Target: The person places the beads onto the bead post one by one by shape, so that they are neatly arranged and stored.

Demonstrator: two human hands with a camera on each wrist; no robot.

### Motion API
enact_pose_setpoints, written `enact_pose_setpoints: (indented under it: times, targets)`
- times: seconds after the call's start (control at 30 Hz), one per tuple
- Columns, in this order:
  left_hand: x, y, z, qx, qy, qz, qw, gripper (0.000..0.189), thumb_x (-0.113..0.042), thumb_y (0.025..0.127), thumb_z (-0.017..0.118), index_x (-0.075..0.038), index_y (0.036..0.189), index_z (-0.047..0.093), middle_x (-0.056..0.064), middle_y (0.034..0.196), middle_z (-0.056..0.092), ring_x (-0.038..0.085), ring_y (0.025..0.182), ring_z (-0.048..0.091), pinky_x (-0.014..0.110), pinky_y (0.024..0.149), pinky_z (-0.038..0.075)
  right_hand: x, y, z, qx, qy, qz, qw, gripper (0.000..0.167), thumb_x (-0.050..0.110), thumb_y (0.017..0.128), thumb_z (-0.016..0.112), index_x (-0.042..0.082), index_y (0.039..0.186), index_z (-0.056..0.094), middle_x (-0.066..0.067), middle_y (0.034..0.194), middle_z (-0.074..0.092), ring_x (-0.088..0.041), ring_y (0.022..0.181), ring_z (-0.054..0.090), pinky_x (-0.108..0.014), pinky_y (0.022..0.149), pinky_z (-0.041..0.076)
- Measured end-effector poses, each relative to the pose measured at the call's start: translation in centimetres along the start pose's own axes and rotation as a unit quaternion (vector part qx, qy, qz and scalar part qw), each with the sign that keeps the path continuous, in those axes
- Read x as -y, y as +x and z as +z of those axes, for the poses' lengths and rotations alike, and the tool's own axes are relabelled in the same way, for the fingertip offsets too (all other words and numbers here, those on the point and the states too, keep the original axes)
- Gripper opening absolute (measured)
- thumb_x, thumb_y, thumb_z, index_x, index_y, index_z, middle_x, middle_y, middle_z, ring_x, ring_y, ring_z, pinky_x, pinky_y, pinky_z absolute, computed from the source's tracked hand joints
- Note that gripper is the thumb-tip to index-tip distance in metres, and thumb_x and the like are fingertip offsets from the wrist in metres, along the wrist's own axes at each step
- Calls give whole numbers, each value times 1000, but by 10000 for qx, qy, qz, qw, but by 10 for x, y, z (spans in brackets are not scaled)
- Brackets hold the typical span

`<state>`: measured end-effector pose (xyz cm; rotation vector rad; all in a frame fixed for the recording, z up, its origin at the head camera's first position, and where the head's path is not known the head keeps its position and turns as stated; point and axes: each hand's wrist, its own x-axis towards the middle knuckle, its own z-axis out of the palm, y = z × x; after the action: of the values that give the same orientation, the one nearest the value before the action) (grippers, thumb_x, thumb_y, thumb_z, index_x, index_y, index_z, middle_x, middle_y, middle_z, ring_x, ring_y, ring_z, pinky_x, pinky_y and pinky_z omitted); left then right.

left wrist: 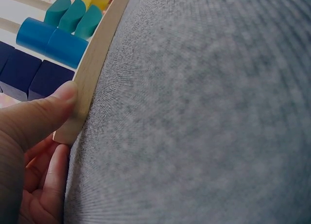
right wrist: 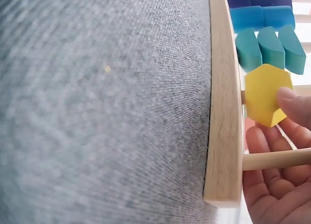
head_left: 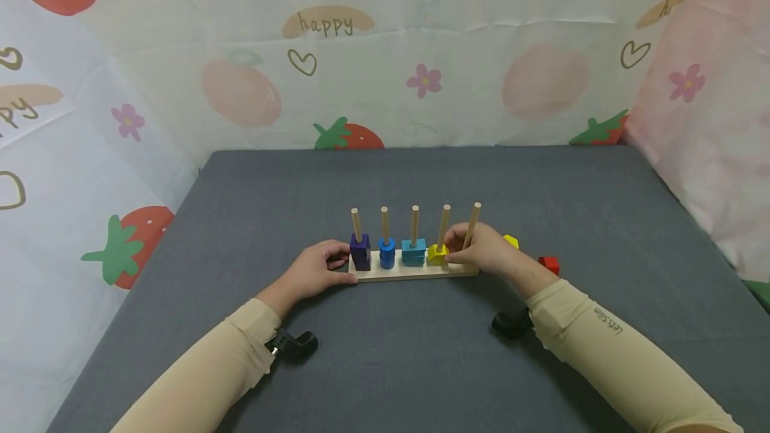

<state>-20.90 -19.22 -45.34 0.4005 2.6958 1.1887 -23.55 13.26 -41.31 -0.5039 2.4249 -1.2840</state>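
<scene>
A wooden peg board point(head_left: 415, 272) with several upright pegs lies on the grey table. My left hand point(head_left: 314, 268) grips its left end, the thumb on the front corner and the fingers curled at the end face. From the left, the pegs carry dark purple square blocks point(head_left: 361, 252), blue round blocks point(head_left: 387, 254) and teal blocks point(head_left: 413, 252). On the fourth peg sits a yellow hexagonal block point(right wrist: 265, 94), low near the board, and my right hand point(head_left: 484, 249) pinches it between thumb and fingers. The bare rightmost peg point(right wrist: 277, 159) stands beside that hand's palm.
Another yellow block point(head_left: 511, 241) shows partly behind the right hand. A red block point(head_left: 549, 264) lies on the table point(head_left: 385, 366) to the right of the board, close to the right wrist. A printed cloth point(head_left: 391, 99) hangs behind the table and along both sides.
</scene>
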Motion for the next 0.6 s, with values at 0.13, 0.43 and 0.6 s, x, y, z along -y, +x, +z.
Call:
enact_pose_setpoints:
  times: [0.13,0.43,0.6]
  targets:
    - [0,0,0,-2,29,10,10000,48,-29,70,80,-14,112,62,-1,110,58,13,104,54,27,90,47,-2,1,0,46,-38,88,9999,19,8,76,74,3,91,63,-7,86,63,-18,78,56,-29,71,49]
    - [1,-1,1,-11,68,58,10000,49,-30,70,79,-14,113,62,-1,110,58,13,104,54,28,90,47,-1,-5,-4,151,-141,164,9997,27,10,79,71,4,105,63,-9,99,64,-21,92,59,-36,81,50]
    - [0,-1,1,-54,92,81,9999,48,-29,70,80,-14,112,62,-1,109,58,12,103,55,27,89,48,-1,-14,-17,235,-135,124,9996,33,11,81,69,6,114,61,-9,107,63,-24,103,56,-37,83,49]
